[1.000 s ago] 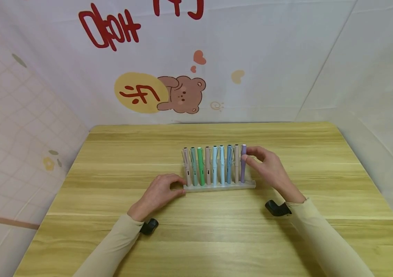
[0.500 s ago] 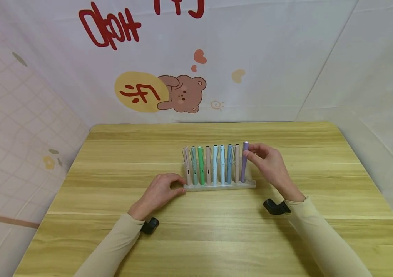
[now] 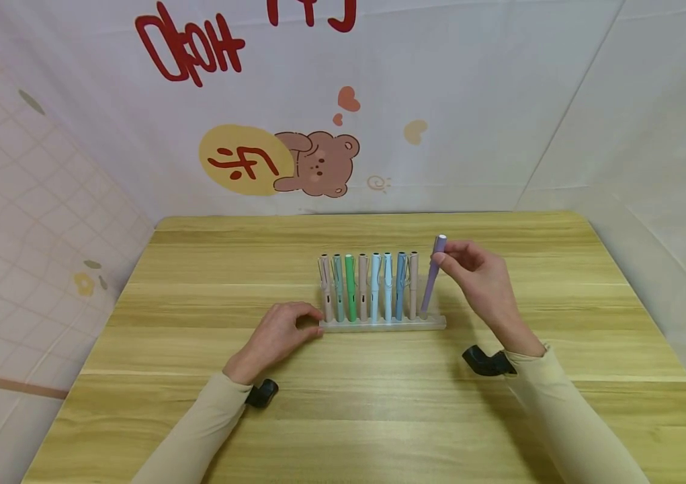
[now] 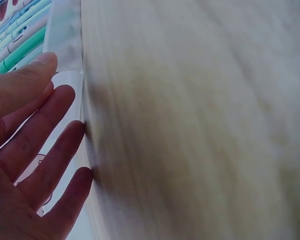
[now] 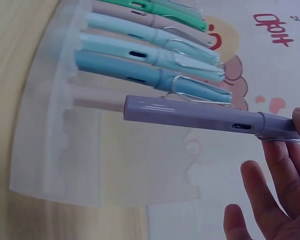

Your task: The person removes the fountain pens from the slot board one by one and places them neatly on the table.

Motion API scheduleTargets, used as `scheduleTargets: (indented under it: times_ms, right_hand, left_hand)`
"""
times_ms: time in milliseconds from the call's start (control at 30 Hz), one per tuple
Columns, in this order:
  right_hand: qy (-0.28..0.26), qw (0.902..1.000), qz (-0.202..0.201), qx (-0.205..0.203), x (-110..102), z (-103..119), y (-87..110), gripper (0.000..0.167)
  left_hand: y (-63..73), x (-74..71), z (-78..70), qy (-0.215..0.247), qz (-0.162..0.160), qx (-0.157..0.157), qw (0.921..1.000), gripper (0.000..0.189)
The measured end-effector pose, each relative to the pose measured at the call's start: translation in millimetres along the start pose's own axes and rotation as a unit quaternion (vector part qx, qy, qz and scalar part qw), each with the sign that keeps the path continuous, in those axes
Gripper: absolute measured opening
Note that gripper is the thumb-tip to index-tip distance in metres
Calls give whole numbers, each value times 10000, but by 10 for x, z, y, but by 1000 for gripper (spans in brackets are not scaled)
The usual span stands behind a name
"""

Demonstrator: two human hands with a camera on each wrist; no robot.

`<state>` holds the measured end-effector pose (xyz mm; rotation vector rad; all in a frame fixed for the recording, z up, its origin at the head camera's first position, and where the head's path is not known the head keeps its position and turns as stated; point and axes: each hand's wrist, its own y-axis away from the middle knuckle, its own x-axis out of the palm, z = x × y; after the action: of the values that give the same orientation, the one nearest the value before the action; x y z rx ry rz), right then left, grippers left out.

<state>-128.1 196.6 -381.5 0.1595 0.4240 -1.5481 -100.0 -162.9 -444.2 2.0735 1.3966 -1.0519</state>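
A clear pen rack [image 3: 381, 327] holds a row of several upright capped pens in pink, green, light blue, blue and beige. My right hand [image 3: 483, 286] pinches a purple pen [image 3: 431, 281] by its capped top between thumb and fingers. That pen tilts at the right end of the row, and in the right wrist view its barrel end [image 5: 135, 109] is out of the rack's notches. My left hand [image 3: 279, 339] pinches the rack's left end, its thumb [image 4: 46, 62] at the edge and the other fingers reaching behind and below.
The rack stands on a wood-grain table [image 3: 373, 417]. Next to the purple pen stands a beige pen [image 3: 413, 286], with a blue pen [image 3: 400, 289] left of it. A pale printed curtain [image 3: 469, 81] with a bear drawing hangs behind the table.
My right hand has lifted the purple pen up and to the right out of its place in the row, tilting it. The left hand keeps its place at the rack's left end.
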Motion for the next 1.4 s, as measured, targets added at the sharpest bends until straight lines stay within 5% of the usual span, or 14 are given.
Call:
scheduleTargets:
  times_ms: [533, 867, 1400]
  right_hand:
    - [-422, 9973, -608, 10, -269, 83, 88, 31]
    - [-1154, 9901, -794, 49, -444, -6, 140, 26]
    - [-394, 9959, -700, 418, -633, -281, -57, 27]
  left_hand:
    - [-6, 3, -16, 12, 14, -7, 10000, 17]
    - [18, 4, 1, 143, 72, -91, 9998, 18]
    - [-39, 0, -66, 335, 50, -403, 9986, 16]
